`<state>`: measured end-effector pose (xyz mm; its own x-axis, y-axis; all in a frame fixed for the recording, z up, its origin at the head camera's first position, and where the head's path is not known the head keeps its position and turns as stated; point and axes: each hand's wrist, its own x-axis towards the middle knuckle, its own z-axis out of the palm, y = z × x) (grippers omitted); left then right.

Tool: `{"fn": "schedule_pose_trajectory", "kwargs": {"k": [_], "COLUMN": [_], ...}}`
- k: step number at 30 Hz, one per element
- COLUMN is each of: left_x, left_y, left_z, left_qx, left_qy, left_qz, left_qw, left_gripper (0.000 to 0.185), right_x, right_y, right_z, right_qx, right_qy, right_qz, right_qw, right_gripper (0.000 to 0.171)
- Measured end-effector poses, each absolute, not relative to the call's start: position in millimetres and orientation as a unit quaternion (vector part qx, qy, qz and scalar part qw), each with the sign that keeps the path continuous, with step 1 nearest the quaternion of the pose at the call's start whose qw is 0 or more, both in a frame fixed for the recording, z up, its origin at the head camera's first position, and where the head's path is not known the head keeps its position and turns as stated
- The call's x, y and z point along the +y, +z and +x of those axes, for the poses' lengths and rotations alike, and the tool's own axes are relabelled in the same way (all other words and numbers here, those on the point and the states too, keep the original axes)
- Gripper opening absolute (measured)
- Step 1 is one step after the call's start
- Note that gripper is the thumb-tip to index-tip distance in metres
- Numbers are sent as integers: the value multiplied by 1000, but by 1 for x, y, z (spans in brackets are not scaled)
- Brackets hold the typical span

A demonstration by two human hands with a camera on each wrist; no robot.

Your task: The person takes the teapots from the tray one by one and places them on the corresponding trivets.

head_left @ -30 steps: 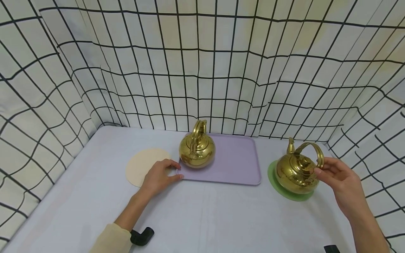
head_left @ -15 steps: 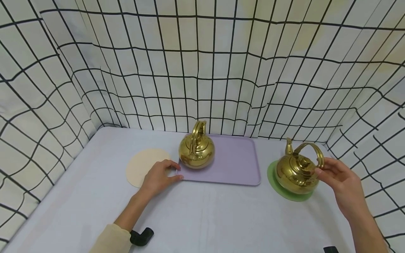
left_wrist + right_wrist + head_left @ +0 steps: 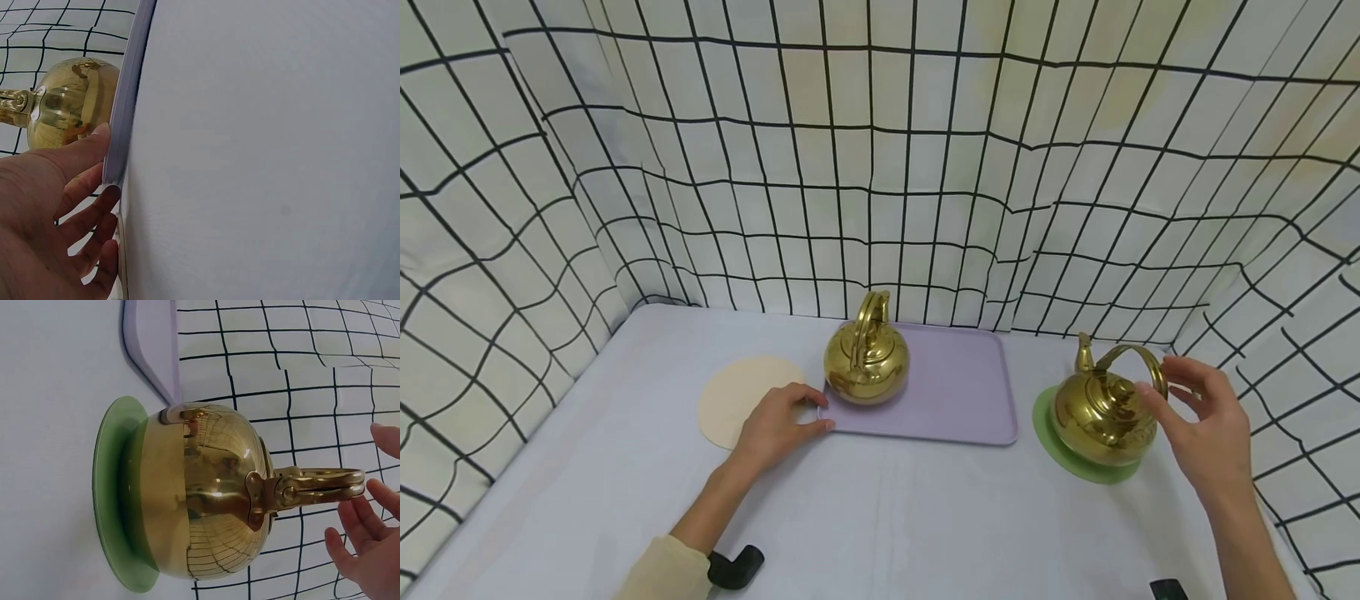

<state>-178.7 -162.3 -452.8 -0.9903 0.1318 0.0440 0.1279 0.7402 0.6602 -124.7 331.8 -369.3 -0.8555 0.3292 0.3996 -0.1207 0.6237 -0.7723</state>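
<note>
Our right hand (image 3: pixel 1206 429) was released, fingers spread just beside the arched handle of the right brass kettle (image 3: pixel 1105 412); whether a fingertip grazed the handle we could not tell. In the right wrist view only our fingertips (image 3: pixel 369 550) showed, cut off at the frame edge and apart from the handle. That kettle stood on a green coaster (image 3: pixel 1052 446), which it mostly hid. Our left hand (image 3: pixel 775 425) lay flat with relaxed fingers, thumb against the near left corner of the lilac tray (image 3: pixel 962 392), partly covering a cream coaster (image 3: pixel 737 392). A second brass kettle (image 3: pixel 867 358) stood on the tray's left end, its spout hidden from us. A checked cloth (image 3: pixel 880 167) closed the far side.
</note>
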Motion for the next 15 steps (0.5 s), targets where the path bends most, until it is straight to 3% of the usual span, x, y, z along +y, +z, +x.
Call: {"fn": "schedule_pose_trajectory", "kwargs": {"k": [15], "left_x": [-161], "left_y": [-451], "left_z": [-177], "left_qx": [931], "left_qy": [357], "left_qz": [69], "left_qw": [-1], "left_gripper": [28], "right_x": [305], "right_y": [-353], "right_z": [-126], "right_qx": [-844], "right_qy": [393], "right_qz": [21], "right_qw": [365], "right_gripper": [34]}}
